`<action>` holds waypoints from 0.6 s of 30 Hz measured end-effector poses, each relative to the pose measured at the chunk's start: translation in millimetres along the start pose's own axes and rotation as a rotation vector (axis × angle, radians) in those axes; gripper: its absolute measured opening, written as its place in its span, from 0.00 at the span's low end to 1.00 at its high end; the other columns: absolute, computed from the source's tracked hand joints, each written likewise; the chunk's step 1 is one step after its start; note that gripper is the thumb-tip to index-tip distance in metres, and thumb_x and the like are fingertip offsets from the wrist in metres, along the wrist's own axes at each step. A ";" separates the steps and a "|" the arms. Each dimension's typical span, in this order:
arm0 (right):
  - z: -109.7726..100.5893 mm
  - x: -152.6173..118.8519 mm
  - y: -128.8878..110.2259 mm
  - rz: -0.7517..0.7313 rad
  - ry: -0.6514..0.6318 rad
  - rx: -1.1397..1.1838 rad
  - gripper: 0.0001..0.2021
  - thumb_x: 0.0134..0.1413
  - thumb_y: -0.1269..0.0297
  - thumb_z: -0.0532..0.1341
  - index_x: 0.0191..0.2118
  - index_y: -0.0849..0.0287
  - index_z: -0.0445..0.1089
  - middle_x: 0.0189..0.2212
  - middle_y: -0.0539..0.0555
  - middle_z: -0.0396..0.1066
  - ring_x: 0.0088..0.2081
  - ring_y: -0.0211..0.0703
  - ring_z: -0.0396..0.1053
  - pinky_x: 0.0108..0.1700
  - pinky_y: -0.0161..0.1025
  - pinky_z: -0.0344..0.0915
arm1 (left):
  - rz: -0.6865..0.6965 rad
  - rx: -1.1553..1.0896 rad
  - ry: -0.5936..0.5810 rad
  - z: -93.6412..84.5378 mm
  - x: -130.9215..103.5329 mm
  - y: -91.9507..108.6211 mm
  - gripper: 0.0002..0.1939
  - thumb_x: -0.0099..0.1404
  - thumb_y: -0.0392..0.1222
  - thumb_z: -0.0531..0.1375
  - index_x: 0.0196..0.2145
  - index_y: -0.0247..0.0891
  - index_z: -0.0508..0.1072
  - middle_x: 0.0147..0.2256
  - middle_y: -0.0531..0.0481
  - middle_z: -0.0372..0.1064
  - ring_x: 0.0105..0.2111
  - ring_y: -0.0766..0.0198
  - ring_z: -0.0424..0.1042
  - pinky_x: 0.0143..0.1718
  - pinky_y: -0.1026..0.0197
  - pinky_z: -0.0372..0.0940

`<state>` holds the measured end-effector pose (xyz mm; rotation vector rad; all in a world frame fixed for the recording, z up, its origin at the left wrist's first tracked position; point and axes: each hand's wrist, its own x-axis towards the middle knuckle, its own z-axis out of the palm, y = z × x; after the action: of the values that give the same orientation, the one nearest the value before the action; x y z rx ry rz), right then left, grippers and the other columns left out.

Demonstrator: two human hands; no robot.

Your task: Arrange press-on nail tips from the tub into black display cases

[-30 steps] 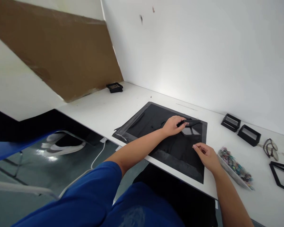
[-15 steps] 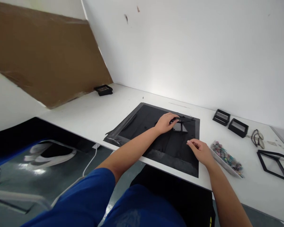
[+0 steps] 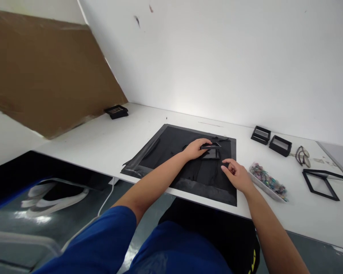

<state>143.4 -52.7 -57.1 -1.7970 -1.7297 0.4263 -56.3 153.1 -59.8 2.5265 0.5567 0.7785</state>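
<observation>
My left hand (image 3: 196,148) pinches the raised half of a small black hinged frame (image 3: 211,154) with clear panes. The frame's lower half rests on a black mat (image 3: 165,150), partly covered by my fingers. My right hand (image 3: 236,176) hovers over the mat's right side, holding nothing, thumb and fingers apart. A gap separates it from the frame. Black scraps (image 3: 220,139) lie on the mat just behind the frame.
Right of the mat is a clear tray of small colourful pieces (image 3: 268,182). Beyond it are black frames (image 3: 280,145), glasses (image 3: 302,156) and an opened black frame (image 3: 321,184). More black frames (image 3: 116,111) are stacked at far left, by a brown board (image 3: 51,72).
The raised half of the frame has tilted lower, and my left hand has come down with it. My right hand's fingers have spread apart. The whole view has shifted slightly.
</observation>
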 end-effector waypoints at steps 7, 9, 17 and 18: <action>3.6 -1.3 -14.2 -0.061 -0.019 -0.188 0.18 0.68 0.51 0.59 0.54 0.58 0.69 0.42 0.54 0.72 0.38 0.38 0.71 0.43 0.42 0.73 | -0.013 -0.088 -0.086 -3.9 1.9 12.1 0.19 0.72 0.50 0.59 0.54 0.37 0.71 0.55 0.43 0.70 0.52 0.58 0.72 0.54 0.47 0.72; 4.7 -1.2 -16.4 -0.074 -0.030 -0.231 0.17 0.68 0.53 0.59 0.54 0.58 0.69 0.45 0.55 0.72 0.40 0.39 0.72 0.45 0.43 0.74 | -0.071 -0.098 -0.073 -3.3 1.2 14.1 0.19 0.71 0.50 0.59 0.54 0.37 0.71 0.55 0.43 0.70 0.52 0.58 0.72 0.54 0.47 0.72; 6.4 -1.2 -18.9 -0.087 -0.043 -0.334 0.16 0.69 0.54 0.59 0.55 0.58 0.70 0.46 0.55 0.73 0.42 0.40 0.72 0.46 0.44 0.74 | -0.345 -0.182 0.081 7.3 3.0 0.1 0.20 0.71 0.51 0.60 0.55 0.36 0.70 0.53 0.43 0.70 0.51 0.57 0.73 0.52 0.48 0.73; 6.3 -1.1 -19.8 -0.089 -0.045 -0.341 0.17 0.69 0.54 0.59 0.55 0.58 0.70 0.46 0.55 0.73 0.42 0.40 0.73 0.46 0.44 0.74 | -0.352 -0.201 0.085 7.4 3.8 -0.8 0.20 0.71 0.51 0.60 0.55 0.36 0.70 0.54 0.43 0.70 0.51 0.57 0.73 0.52 0.48 0.73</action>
<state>123.9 -53.2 -49.9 -1.9430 -2.0002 0.1405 -49.1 153.5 -64.1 2.1405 0.8759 0.7677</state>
